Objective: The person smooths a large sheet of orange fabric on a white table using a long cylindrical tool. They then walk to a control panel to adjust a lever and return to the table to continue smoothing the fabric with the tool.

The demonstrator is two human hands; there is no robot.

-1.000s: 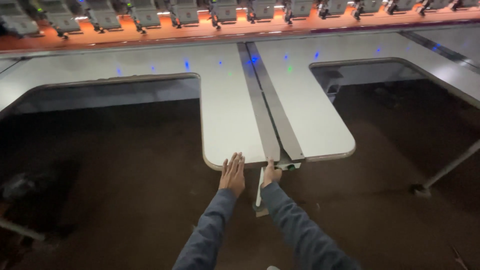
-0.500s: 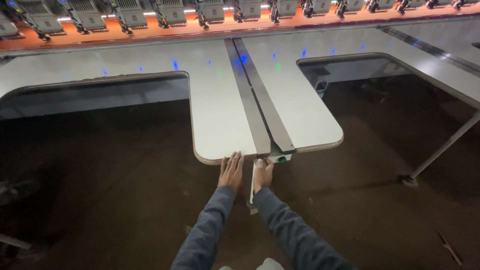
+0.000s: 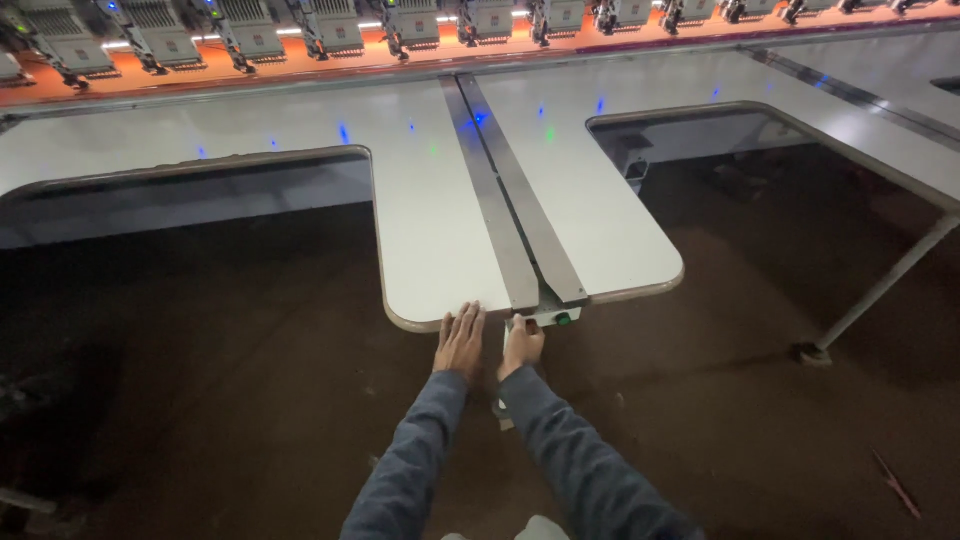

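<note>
Two hands: at the near edge of the white table (image 3: 440,250)
left hand (image 3: 461,342): flat, fingers spread, pressing on the edge — holds nothing
right hand (image 3: 522,345): curled under the metal bracket (image 3: 548,316) — grip unclear
progress: early; rails (image 3: 515,215) lie joined

White worktop (image 3: 440,240) with 2 grey metal strips (image 3: 510,200) down its middle — dotted with blue and green light spots. Sleeves (image 3: 420,450) grey-blue. Floor (image 3: 200,380) dark brown. Small green button (image 3: 563,320) — orange glow behind the grey machine heads (image 3: 330,30).
</note>
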